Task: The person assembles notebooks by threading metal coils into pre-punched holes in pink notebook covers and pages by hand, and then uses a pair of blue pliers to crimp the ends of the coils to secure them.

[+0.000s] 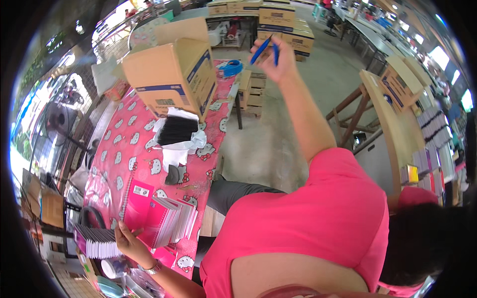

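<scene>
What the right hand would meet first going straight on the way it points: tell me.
The right hand, holding a blue-handled tool, seems to line up with the stacked cartons in the background, beyond some floor; depth is unclear, so it might pass above them.

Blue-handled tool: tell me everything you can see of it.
The tool looks like small pliers or cutters. Its two blue handles, seemingly plastic, spread apart in a V, their free ends pointing down in the picture; a dark, narrow tip shows at the top. The right grip holds it raised, to the right of the table in this view. Nothing else appears to touch it. Fingers partly hide it, so its exact type is unclear.
</scene>
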Available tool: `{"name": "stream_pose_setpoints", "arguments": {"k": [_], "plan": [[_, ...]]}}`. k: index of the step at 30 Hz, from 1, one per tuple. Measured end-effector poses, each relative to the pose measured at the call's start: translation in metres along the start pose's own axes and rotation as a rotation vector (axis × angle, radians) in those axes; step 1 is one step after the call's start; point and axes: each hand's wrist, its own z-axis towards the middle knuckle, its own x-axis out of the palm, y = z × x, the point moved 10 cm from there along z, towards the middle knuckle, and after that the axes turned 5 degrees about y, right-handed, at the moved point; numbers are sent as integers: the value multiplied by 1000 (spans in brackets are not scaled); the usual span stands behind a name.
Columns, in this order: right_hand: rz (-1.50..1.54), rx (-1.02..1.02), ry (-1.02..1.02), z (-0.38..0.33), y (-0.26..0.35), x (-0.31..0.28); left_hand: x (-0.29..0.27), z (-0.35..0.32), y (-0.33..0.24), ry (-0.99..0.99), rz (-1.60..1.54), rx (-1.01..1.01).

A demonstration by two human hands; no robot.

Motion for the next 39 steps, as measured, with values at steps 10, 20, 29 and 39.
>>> {"name": "stream_pose_setpoints", "arguments": {"k": [10, 20, 29, 39], "plan": [[-62, -356, -215, -12, 183, -46, -7, -3, 17, 21, -42, -26], [216, -32, -475, -21, 44, -132, -5, -6, 1, -5, 55, 24], [140, -11, -448, -20, 28, -130, -8, -10, 1, -2, 125, 28], [107, -154, -448, -27, 98, -131, -3, -13, -1, -12, 53, 24]]}}
